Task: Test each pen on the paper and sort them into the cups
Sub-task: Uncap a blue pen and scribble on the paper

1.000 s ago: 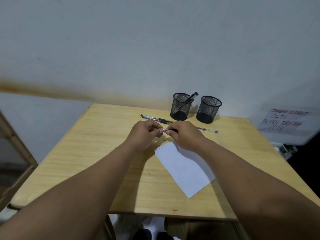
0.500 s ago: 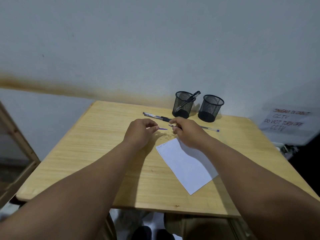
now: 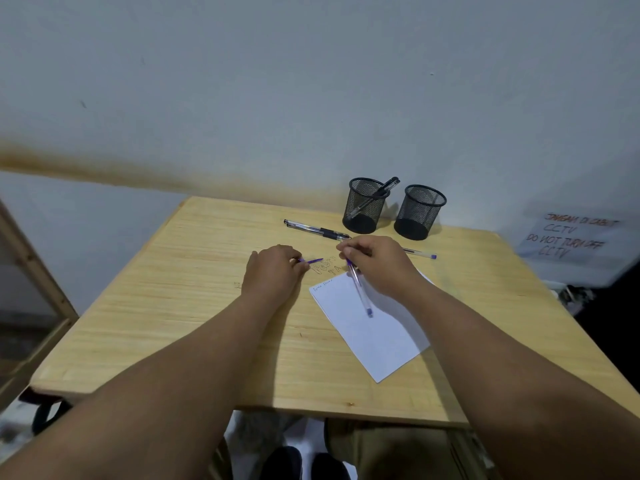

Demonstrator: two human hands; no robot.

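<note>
Ballpoint pen (image 3: 360,289) was pinched in right hand (image 3: 375,263), slanted over paper (image 3: 377,337) near worktop's middle, likely being turned for writing. Left hand (image 3: 273,271) gripped purple cap (image 3: 311,261), pulled clear so the tip could mark.

wooden table (image 3: 173,306), paper (image 3: 381,341), 2 cups (image 3: 363,206), pens (image 3: 311,229)

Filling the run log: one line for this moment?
left hand: holds purple cap | right hand: holds uncapped pen over paper | left cup: one pen
</note>
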